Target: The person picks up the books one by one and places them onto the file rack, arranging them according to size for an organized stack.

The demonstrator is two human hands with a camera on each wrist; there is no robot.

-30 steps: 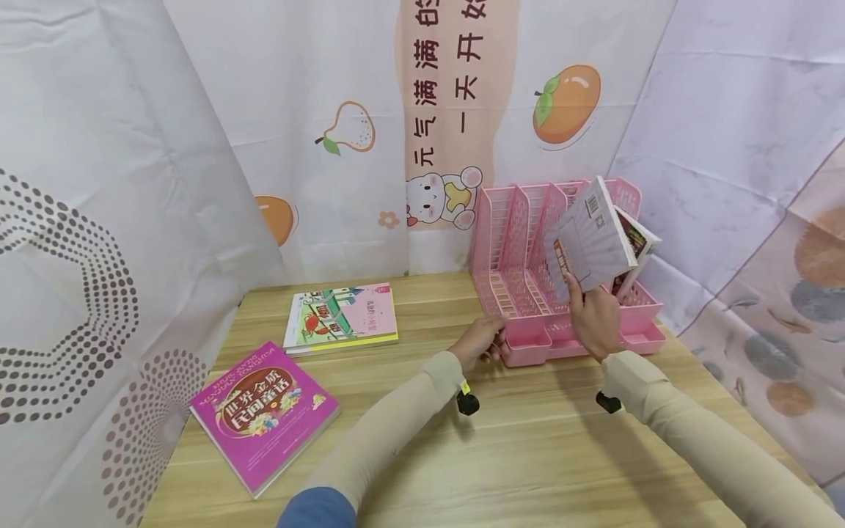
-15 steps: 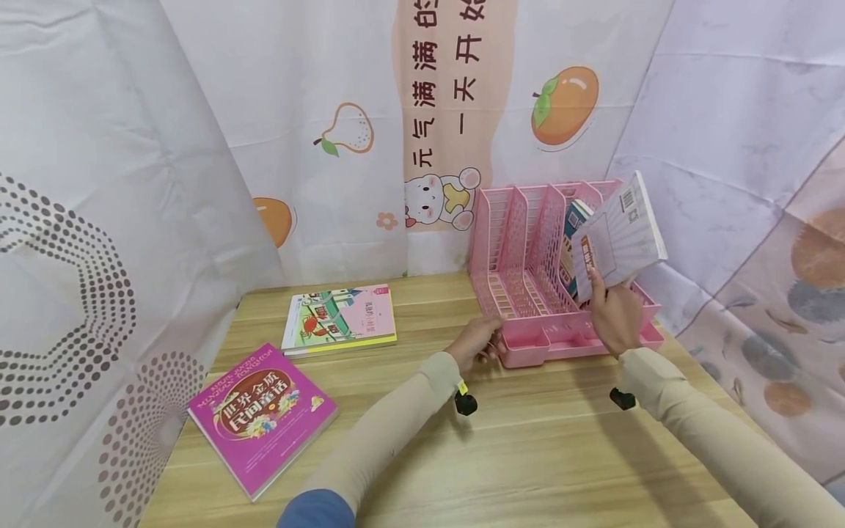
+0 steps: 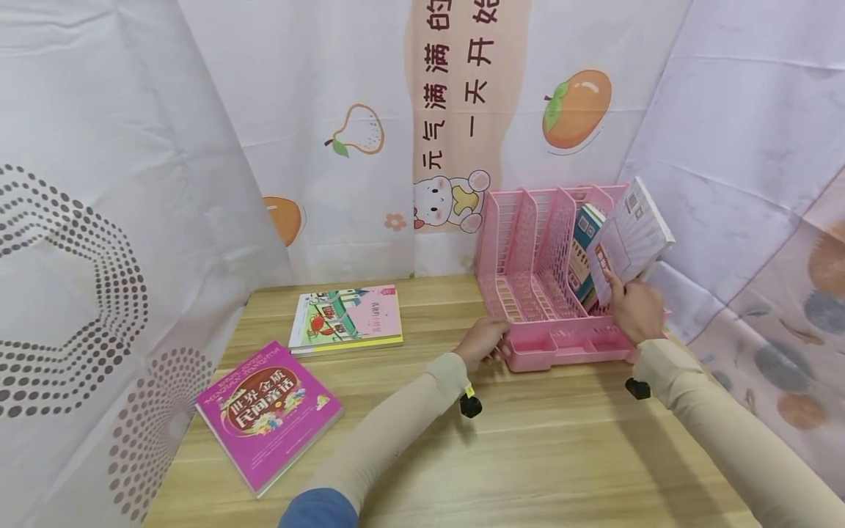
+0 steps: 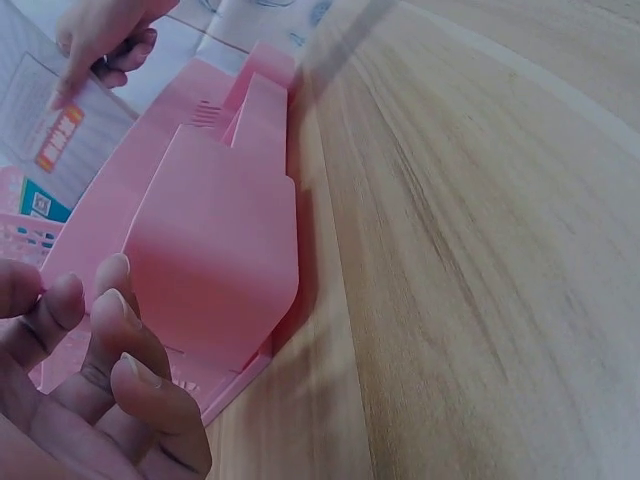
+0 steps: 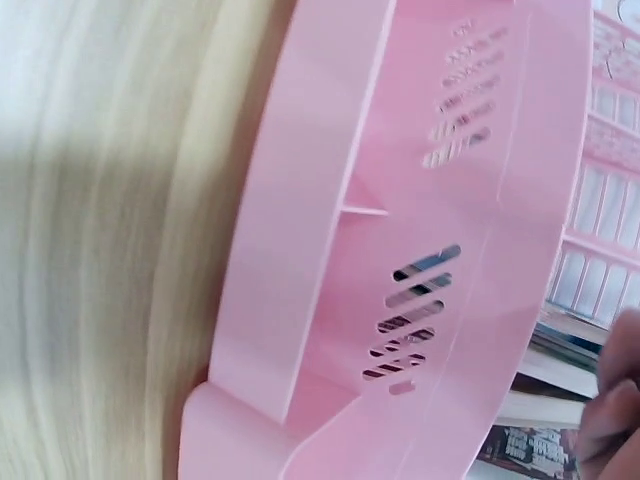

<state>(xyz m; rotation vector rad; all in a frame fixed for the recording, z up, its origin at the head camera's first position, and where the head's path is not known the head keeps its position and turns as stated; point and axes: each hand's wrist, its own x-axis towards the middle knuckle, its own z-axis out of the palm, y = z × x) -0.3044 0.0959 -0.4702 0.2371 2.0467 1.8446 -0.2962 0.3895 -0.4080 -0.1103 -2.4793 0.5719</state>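
My right hand [image 3: 637,308] grips a pale-covered book [image 3: 627,238] by its lower edge, thumb on the cover. The book leans to the right over the right-hand slots of a pink desktop file rack [image 3: 535,334]. Just left of it, a teal-spined book [image 3: 584,249] stands in a slot. With thumb and forefinger, my left hand [image 3: 483,343] pinches the rack's front left edge; the other fingers curl beside it, as the left wrist view shows. In the right wrist view, only some fingertips [image 5: 610,400] show, near books behind the rack's slotted front wall [image 5: 480,260].
A magenta book [image 3: 271,418] lies flat at the table's left. Behind it lie a pink-and-green picture book [image 3: 346,319] and a yellow-edged one under it. Printed curtains [image 3: 317,66] hang close behind the rack and at both sides.
My right hand has carried the pale book to the right, bringing the teal-spined book in the rack into sight. My left hand stays at the rack's front left corner.
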